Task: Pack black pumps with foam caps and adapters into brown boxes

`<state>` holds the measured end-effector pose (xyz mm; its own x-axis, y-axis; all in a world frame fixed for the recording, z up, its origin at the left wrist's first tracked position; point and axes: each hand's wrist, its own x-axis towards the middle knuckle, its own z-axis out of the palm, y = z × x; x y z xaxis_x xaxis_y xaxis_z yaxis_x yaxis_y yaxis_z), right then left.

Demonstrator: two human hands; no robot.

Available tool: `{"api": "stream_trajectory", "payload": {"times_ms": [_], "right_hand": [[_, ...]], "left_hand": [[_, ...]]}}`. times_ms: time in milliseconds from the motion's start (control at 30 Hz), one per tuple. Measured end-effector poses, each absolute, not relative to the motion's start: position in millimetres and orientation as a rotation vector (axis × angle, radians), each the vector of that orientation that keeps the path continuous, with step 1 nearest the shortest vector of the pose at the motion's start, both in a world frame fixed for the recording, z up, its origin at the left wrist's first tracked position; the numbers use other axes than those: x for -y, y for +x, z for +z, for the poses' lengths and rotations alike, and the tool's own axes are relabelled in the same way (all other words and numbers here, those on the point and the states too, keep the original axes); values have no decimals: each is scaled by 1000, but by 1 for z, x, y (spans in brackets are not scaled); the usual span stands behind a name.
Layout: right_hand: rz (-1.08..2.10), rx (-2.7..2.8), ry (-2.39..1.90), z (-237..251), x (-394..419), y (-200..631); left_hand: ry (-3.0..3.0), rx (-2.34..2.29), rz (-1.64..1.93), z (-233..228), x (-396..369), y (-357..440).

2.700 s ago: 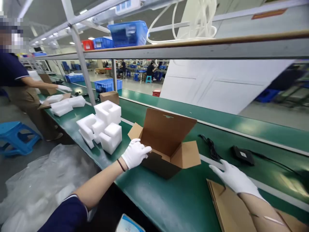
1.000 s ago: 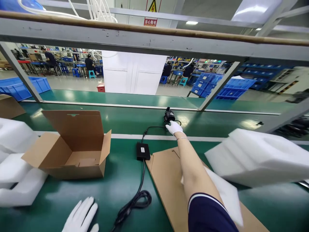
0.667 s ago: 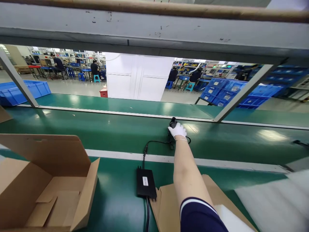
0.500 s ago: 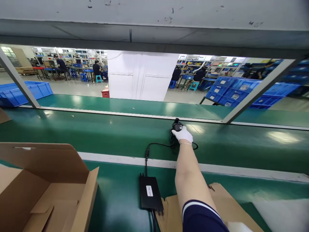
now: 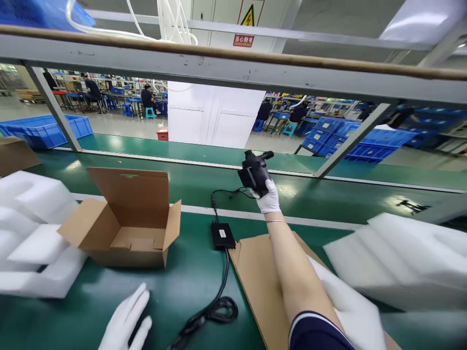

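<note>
head cam, fwd-down, near green conveyor (image 5: pixel 328 204)

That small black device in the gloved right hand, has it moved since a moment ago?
Yes. The small black device is lifted off the green conveyor belt where it lay, held by the right hand.

Factory packing line: long green conveyor belt (image 5: pixel 328 194), stacked blue crates (image 5: pixel 350 133), foam inserts (image 5: pixel 397 257), cardboard box (image 5: pixel 127 218), workers at far benches (image 5: pixel 148 97).

Left hand (image 5: pixel 126 323) cut off at bottom edge, wrist out of frame. Right hand (image 5: pixel 268 195) covers lower part of black device (image 5: pixel 253 172); grip detail unclear. White foam stack (image 5: pixel 31 233) cropped at left edge. Flat cardboard (image 5: pixel 255 277) partly hidden under forearm. Distant workers too small to tell.
</note>
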<state>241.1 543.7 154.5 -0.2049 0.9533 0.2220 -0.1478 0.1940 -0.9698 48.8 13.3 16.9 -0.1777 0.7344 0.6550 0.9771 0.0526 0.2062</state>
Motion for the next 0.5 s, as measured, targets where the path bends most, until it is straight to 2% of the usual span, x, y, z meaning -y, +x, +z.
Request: {"api": "stream_trajectory", "payload": {"times_ms": [100,167,200,267,367,500], "right_hand": [[1237,1458,-490,204,-464,252],[1088,1612,-336,236,-402,257],[999,1715,-265,248,-370,258],[867,1927,-69,263,-304,258],[748,2214,191,256,-216,249],[681,2451,123,224,-172,236]], "left_hand": [[-1700,2021,-1248,80,-43,63],[-1754,2063,-1657,126,-63,74],[-1829,1983,-1898,145,-71,78],[-2029,1826,-2160,169,-76,84],[-2073,1908,-2283,157,-52,85],[-1669,2069,-2689,81,1,74]]}}
